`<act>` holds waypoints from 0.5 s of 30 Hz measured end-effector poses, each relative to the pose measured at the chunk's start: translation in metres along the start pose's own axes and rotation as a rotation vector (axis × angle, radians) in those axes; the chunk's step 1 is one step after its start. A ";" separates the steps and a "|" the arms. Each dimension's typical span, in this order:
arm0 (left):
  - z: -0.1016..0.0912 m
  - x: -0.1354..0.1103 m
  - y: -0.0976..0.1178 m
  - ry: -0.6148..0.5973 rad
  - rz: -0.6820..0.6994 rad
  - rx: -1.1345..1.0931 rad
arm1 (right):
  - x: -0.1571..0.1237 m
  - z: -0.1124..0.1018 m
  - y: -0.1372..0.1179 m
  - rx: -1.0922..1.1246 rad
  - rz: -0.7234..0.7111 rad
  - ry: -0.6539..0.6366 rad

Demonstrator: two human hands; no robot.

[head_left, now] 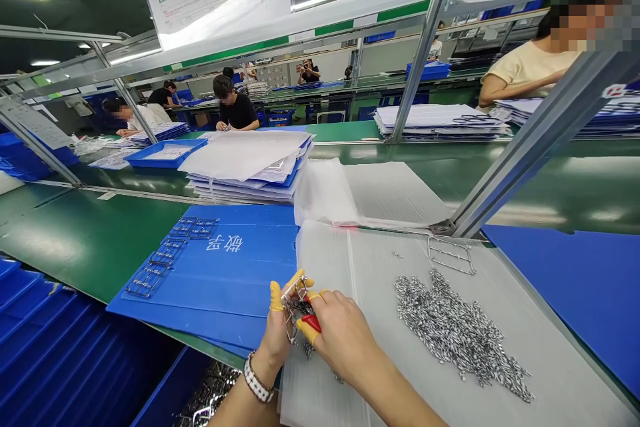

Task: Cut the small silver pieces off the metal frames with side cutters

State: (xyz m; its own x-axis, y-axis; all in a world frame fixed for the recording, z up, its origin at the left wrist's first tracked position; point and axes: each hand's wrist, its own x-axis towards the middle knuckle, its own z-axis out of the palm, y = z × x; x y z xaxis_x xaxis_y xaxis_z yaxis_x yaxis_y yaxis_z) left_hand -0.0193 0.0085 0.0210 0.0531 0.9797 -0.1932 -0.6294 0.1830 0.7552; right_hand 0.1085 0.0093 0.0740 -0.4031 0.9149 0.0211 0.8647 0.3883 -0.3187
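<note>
Wire frame [295, 303] between left hand [274, 328] and right hand [343, 340]

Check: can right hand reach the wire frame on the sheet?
Likely yes: the right hand has only the pile of metal pieces near its path to the wire frame, though it grips a red-handled tool.

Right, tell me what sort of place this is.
Probably a factory assembly line: a long green-topped workbench, flat blue corrugated-plastic sheets, and a heap of small silver metal pieces.
</note>
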 end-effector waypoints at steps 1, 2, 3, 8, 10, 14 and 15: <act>-0.001 0.000 -0.001 0.000 0.002 0.007 | 0.000 -0.002 -0.001 -0.013 -0.001 0.002; -0.001 0.001 -0.002 0.001 0.005 0.014 | 0.000 -0.003 -0.002 -0.027 -0.004 0.002; -0.002 0.001 -0.002 0.004 0.009 0.020 | 0.000 -0.005 -0.003 -0.043 -0.007 0.001; -0.001 0.000 -0.002 0.011 0.005 0.018 | -0.002 -0.009 -0.004 -0.127 -0.024 0.017; 0.000 0.000 0.000 0.013 -0.023 0.009 | -0.003 -0.010 0.000 -0.138 -0.010 0.016; 0.006 -0.002 0.004 -0.013 -0.101 -0.017 | -0.002 -0.013 0.015 -0.135 0.070 0.013; 0.008 -0.002 0.005 -0.023 -0.111 -0.021 | -0.001 -0.013 0.018 -0.135 0.086 0.015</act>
State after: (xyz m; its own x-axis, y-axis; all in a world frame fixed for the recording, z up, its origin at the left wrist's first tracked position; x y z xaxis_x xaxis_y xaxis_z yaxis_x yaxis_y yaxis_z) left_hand -0.0161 0.0080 0.0300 0.1412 0.9553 -0.2599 -0.6351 0.2888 0.7164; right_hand 0.1287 0.0167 0.0808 -0.3225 0.9465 0.0138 0.9285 0.3191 -0.1899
